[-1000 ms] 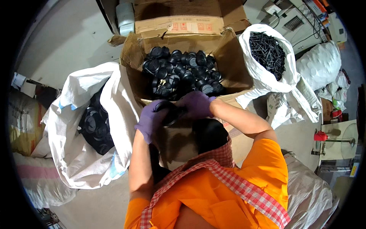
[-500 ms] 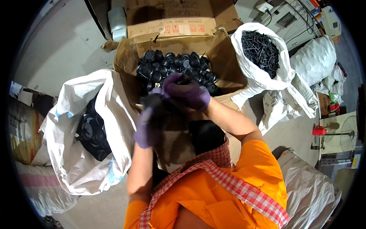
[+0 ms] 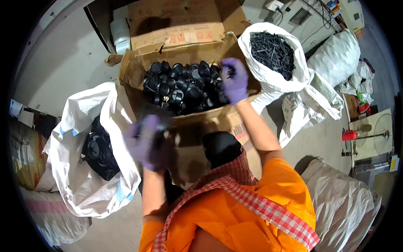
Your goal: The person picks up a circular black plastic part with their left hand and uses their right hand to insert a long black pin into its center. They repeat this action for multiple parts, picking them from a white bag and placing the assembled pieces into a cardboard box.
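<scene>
My left hand (image 3: 149, 145), in a purple glove, is just in front of the carton's near left corner and smeared by motion. Its fingers are closed round a dark, black part (image 3: 155, 115) whose outline is blurred. Over the right side of the carton, my right hand (image 3: 236, 82), gloved alike, has its fingers curled round small black pieces (image 3: 231, 73); their exact shape is unclear. Below both hands lies a heap of round black plastic caps (image 3: 182, 86) in the open cardboard carton (image 3: 191, 118).
A white woven sack (image 3: 71, 159) with black round parts (image 3: 98, 149) stands at left. Another white sack (image 3: 273, 87) at right holds thin black sticks (image 3: 273, 54). Farther right are a bulging white bag (image 3: 336, 56) and a red-headed stand fan (image 3: 349, 135). A large sack (image 3: 336, 197) lies at lower right.
My hands have come apart: the right moved right and up toward the sack of sticks, the left moved a little left and down. The whole view has shifted slightly.
</scene>
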`<state>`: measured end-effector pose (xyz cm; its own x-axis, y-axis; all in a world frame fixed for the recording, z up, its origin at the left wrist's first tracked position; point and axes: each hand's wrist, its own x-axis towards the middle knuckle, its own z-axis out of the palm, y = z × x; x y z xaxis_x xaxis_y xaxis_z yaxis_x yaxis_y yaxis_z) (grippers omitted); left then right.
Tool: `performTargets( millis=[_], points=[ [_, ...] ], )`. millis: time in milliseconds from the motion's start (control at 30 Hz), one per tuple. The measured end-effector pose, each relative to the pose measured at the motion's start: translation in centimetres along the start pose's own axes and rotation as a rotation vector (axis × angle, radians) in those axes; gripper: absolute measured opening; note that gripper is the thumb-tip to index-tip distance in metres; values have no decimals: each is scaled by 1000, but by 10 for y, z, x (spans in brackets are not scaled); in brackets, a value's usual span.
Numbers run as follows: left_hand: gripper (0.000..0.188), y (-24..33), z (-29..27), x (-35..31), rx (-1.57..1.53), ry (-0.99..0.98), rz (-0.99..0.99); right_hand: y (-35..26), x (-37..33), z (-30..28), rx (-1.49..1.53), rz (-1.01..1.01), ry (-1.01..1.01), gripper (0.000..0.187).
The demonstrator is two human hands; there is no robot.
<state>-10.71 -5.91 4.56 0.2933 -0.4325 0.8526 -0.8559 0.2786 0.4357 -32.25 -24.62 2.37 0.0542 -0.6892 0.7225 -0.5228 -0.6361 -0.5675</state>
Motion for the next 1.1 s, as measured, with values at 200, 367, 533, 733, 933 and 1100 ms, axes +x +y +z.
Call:
performTargets(
  millis=[200,367,533,733,933,1100],
  points=[
    [45,-38,-78,63,438,390,-171,54,109,-122,-335,-126,276,23],
    [83,-56,-81,58,1008,124,-284,154,111,-171,-1037,396,-399,95],
    [49,0,3,39,43,-421,-77,76,113,-97,-638,-389,-124,30],
    [33,-51,71,-54,36,-867,-324,68,17,45,-497,46,-1426,43],
    [33,-52,83,-51,-4,-955,-367,192,-95,100,-751,-204,-1537,33],
    [28,-55,81,-43,31,-1063,-367,217,-122,115,-781,124,-1664,40]
  ],
)
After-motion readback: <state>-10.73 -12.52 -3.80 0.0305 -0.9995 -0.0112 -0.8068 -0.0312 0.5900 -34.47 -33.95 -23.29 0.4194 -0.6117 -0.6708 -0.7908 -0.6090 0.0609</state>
